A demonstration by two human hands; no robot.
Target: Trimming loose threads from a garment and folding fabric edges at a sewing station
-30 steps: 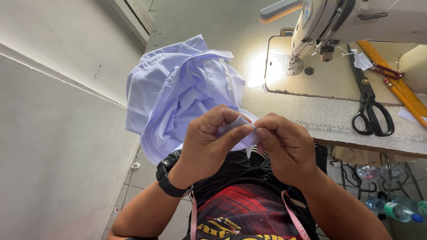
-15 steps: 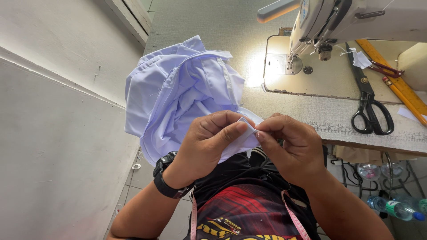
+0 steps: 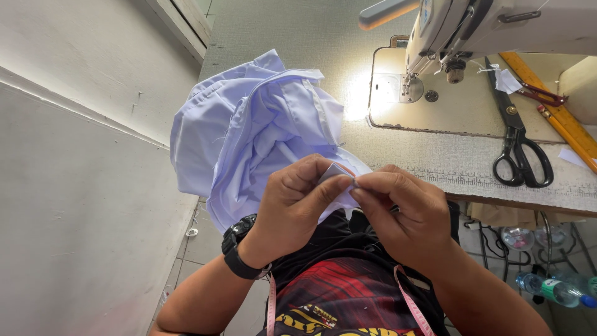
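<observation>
A person at a sewing station pinches a small folded edge of pale blue cloth (image 3: 261,130) between both hands, held close above the lap and in front of the tabletop (image 3: 435,162). The left hand (image 3: 292,208) has its fingers closed on the fold, thumb pressed along it; the right hand (image 3: 404,211) meets it fingertip to fingertip, also closed on the cloth, possibly around a pin or needle, though the view is too poor to tell. Compared with a second ago, the hands have drawn tighter together and the exposed corner of cloth between them has shrunk to a sliver, which suggests the edge is being turned or pressed into a crease. The rest of the cloth bunches up over the tabletop's near-left corner. Behind it stands the sewing machine (image 3: 472,31), its lamp lit, with black scissors (image 3: 519,149) and a yellow ruler (image 3: 559,121) lying to the right. A black watch (image 3: 239,252) sits on the left wrist, and a pink tape measure (image 3: 407,302) hangs around the neck.
</observation>
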